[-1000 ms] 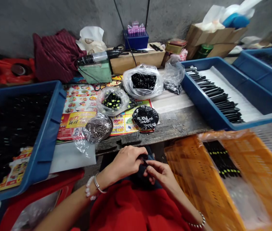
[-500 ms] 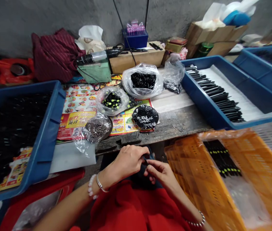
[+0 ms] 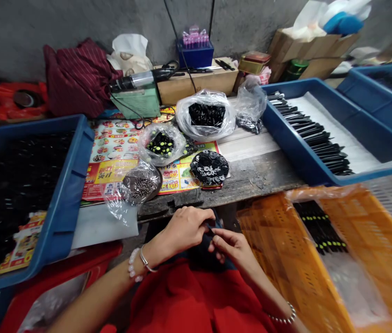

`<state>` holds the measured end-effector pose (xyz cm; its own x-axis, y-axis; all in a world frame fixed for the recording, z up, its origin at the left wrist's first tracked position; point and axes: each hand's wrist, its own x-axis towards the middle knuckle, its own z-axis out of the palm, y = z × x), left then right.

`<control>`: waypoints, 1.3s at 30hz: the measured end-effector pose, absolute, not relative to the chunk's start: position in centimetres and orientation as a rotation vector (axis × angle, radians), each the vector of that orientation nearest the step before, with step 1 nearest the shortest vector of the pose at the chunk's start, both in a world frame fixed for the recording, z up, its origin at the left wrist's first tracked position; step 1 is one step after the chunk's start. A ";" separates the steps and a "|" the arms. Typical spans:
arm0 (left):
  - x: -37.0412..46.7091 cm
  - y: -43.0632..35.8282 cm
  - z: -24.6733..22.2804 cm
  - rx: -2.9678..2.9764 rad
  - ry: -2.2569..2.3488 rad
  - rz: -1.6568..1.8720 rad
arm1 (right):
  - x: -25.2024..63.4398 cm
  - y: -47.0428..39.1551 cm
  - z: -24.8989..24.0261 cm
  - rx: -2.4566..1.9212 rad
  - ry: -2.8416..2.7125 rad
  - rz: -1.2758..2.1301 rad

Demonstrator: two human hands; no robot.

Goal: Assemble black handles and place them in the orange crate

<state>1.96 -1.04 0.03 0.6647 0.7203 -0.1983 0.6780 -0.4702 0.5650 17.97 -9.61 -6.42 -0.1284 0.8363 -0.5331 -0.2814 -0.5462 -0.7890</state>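
My left hand (image 3: 186,227) and my right hand (image 3: 231,244) meet just off the table's front edge, above my lap. A small dark piece (image 3: 210,228) shows between their fingertips; its kind is too small and covered to tell. Both hands are closed on it in a pinch, the left one curled over with its back up. Closest on the table are a round pile of flat black ring-like pieces (image 3: 209,167) and an open plastic bag of small metal screws (image 3: 141,186). Behind them stand a bag of black and yellow-green parts (image 3: 161,144) and a bag of black parts (image 3: 206,114).
A blue tray (image 3: 81,185) of black parts stands left. At right, another blue tray (image 3: 288,138) holds a row of long black pieces, above an orange crate (image 3: 272,231). An electric screwdriver (image 3: 142,80) lies on a green box (image 3: 140,102). Cables hang by the wall.
The hands stay together at the same spot, with only slight finger movement around the small dark piece. The view has shifted a little. Nothing on the table has moved.
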 end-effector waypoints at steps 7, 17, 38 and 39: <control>1.9 -1.0 0.0 2.244 1.068 0.105 | 17.8 -9.6 -6.4 -1.352 -0.672 1.770; 1.6 -1.5 -0.5 1.863 1.027 0.337 | 18.4 -9.2 -6.3 -1.344 -0.715 1.738; 2.5 -6.5 -3.2 1.405 1.173 0.581 | 17.4 -9.4 -7.2 -1.301 -0.614 1.542; 2.6 -6.5 -3.2 1.412 1.182 0.574 | 17.4 -9.4 -7.1 -1.301 -0.624 1.548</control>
